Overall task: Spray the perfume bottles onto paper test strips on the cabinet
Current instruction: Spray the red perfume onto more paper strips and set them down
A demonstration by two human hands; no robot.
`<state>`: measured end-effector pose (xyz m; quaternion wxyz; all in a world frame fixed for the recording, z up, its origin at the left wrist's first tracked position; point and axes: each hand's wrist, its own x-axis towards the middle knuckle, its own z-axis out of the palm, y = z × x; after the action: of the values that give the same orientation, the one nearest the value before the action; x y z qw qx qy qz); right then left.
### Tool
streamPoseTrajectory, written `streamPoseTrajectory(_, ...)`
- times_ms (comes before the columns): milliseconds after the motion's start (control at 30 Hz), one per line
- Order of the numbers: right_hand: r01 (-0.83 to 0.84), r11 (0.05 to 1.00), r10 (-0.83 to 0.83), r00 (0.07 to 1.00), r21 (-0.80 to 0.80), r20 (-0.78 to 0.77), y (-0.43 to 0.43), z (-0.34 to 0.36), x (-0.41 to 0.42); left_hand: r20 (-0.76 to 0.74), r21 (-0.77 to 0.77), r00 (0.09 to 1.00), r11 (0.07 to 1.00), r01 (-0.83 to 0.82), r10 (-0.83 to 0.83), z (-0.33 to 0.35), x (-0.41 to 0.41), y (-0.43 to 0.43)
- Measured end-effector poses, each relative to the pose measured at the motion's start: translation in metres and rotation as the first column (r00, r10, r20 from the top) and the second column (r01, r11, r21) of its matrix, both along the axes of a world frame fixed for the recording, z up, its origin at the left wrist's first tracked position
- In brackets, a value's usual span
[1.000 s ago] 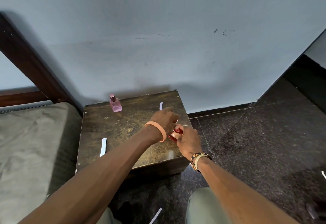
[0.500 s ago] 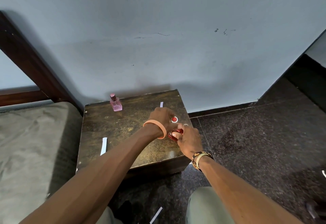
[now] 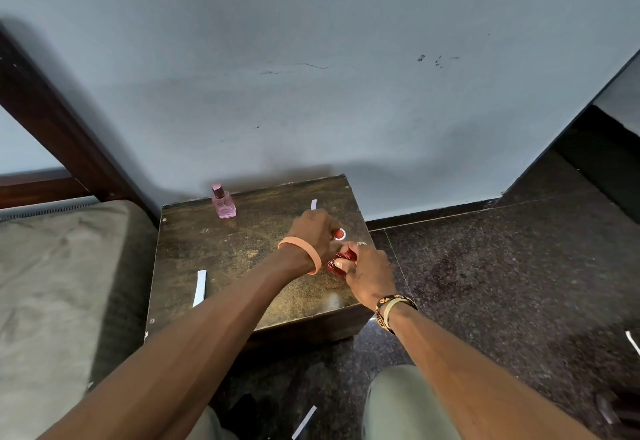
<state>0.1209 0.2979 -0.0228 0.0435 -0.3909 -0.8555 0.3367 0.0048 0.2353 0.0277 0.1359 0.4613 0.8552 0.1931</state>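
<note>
Pale blue wall (image 3: 311,58); dark speckled floor (image 3: 485,266); mattress (image 3: 52,283) left.

Grey mattress (image 3: 52,266) left; dark wooden bedframe (image 3: 52,121) behind; speckled floor (image 3: 485,266) right.

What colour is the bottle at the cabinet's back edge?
The bottle is pink; head view.

Worktop (image 3: 242,259) lies open between the pink bottle (image 3: 223,202) and the paper strip (image 3: 313,204) to its right; wall (image 3: 311,110) just behind the bottle.
</note>
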Motion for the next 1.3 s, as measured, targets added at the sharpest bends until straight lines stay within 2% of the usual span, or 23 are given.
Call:
streamPoseTrajectory(100,0.005,1.0,-0.005,1.0,-0.003,0.014,0.0,-0.001,0.0,0.005,-0.01,0.999,0.999,0.038,-0.038,0.001,-0.002,-0.002)
streamPoseTrajectory(233,-0.024,1.0,0.024,1.0,-0.001,-0.012,0.0,-0.002,0.0,0.1,0.038,0.994,0.999,-0.038,0.034,0.0,-0.005,-0.003)
streamPoseTrajectory(467,-0.02,1.0,0.02,1.0,-0.001,0.01,0.001,-0.002,0.001,0.088,0.028,0.996,0.999,0.017,-0.02,0.001,-0.003,-0.003)
streamPoseTrajectory(633,-0.017,1.0,0.017,1.0,0.004,0.014,0.001,-0.004,0.0,0.097,0.07,0.995,0.997,-0.026,0.02,-0.005,-0.003,-0.004)
streamPoseTrajectory(800,-0.019,1.0,0.019,1.0,-0.007,0.021,0.003,-0.002,0.002,0.177,0.05,0.984,0.998,-0.04,0.03,-0.002,-0.008,-0.004)
streamPoseTrajectory(900,-0.028,1.0,0.028,1.0,-0.001,0.005,0.003,-0.003,0.001,0.121,0.091,0.992,0.995,-0.049,0.038,-0.007,-0.008,-0.008)
streamPoseTrajectory(1000,-0.041,0.999,0.041,0.999,0.015,0.009,0.004,-0.006,0.002,0.02,0.058,0.998,0.997,0.055,-0.056,-0.009,-0.009,-0.008)
streamPoseTrajectory(1100,-0.039,0.999,0.039,0.999,0.019,0.01,0.003,-0.005,0.003,0.04,0.019,0.995,0.996,0.093,-0.093,-0.002,-0.013,-0.008)
streamPoseTrajectory(1200,-0.047,0.999,0.047,0.999,0.026,-0.001,0.002,-0.004,0.002,0.115,0.053,0.993,0.998,0.024,-0.03,-0.001,-0.011,-0.01)
streamPoseTrajectory(1300,-0.058,0.998,0.058,0.998,0.034,0.003,0.001,-0.004,0.002,0.086,0.085,0.996,0.996,-0.009,0.002,-0.004,-0.008,-0.012)
